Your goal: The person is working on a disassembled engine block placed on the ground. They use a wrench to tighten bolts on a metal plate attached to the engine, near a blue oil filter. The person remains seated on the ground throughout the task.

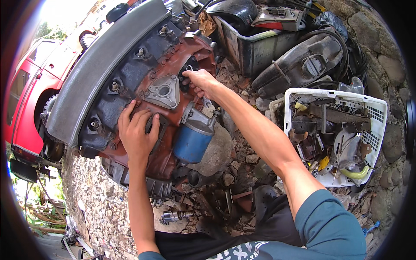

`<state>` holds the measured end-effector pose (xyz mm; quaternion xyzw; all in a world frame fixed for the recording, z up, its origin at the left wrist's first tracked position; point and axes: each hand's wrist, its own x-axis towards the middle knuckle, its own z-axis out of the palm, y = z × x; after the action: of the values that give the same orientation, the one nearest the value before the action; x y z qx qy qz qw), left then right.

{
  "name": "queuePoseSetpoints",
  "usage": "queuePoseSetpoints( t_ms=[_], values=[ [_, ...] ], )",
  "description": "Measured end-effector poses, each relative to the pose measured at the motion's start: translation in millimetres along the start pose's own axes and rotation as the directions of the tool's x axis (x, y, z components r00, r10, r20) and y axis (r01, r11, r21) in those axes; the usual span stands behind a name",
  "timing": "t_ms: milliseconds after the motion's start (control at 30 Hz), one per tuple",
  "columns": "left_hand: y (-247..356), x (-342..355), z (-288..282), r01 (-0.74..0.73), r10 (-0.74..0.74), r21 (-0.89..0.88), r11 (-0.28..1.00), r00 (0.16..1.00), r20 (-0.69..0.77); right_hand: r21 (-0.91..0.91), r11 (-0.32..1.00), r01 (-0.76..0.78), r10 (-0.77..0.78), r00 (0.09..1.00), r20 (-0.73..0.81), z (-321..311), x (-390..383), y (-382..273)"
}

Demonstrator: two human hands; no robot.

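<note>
Two hands at the engine (pixel 152 74): your left hand (pixel 138 132), fingers spread, presumably for bracing; your right hand (pixel 200 82) curled, cannot tell whether gripping.

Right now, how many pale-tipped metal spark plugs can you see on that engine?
4, in a slanting row along the red-brown and black engine: the topmost plug, the second plug, the third plug and the lowest plug. More may hide behind the long grey cover.

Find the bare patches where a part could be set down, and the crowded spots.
Uneven, pale stony ground is bare between the left forearm and the long grey engine cover's lower end; the cover's upper surface looks bare too. Crowded: the white plastic crate, packed with parts, and the black plastic bin, heaped high.
</note>
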<state>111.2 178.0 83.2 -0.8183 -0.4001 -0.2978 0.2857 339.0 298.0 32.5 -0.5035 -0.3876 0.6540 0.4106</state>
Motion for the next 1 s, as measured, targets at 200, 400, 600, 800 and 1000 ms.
queuePoseSetpoints(
  t_ms=[200,400,600,800,1000],
  values=[
    [4.3,3.4,1.0,-0.003,0.003,-0.004,1.0,1.0,-0.004,0.044,0.999,0.018,-0.02,0.998,0.052,-0.6,5.8,0.6],
    [2.3,2.2,3.3,-0.018,0.018,0.012,1.0,1.0,-0.011,0.097,0.995,0.028,-0.035,0.997,0.069,2.4,5.0,0.4],
    [3.4,3.5,1.0,-0.013,0.014,0.019,1.0,1.0,-0.006,0.277,0.957,-0.092,0.047,0.985,0.165,-1.9,14.1,-2.7],
    [5.0,3.4,2.0,0.002,-0.002,0.007,1.0,1.0,0.01,0.285,0.948,-0.139,0.077,0.972,0.22,-10.3,22.0,0.1],
    [4.9,4.1,1.0,-0.002,0.002,0.012,1.0,1.0,0.014,0.392,0.916,-0.083,0.095,0.995,-0.01,-21.9,29.7,-0.7]
  ],
)
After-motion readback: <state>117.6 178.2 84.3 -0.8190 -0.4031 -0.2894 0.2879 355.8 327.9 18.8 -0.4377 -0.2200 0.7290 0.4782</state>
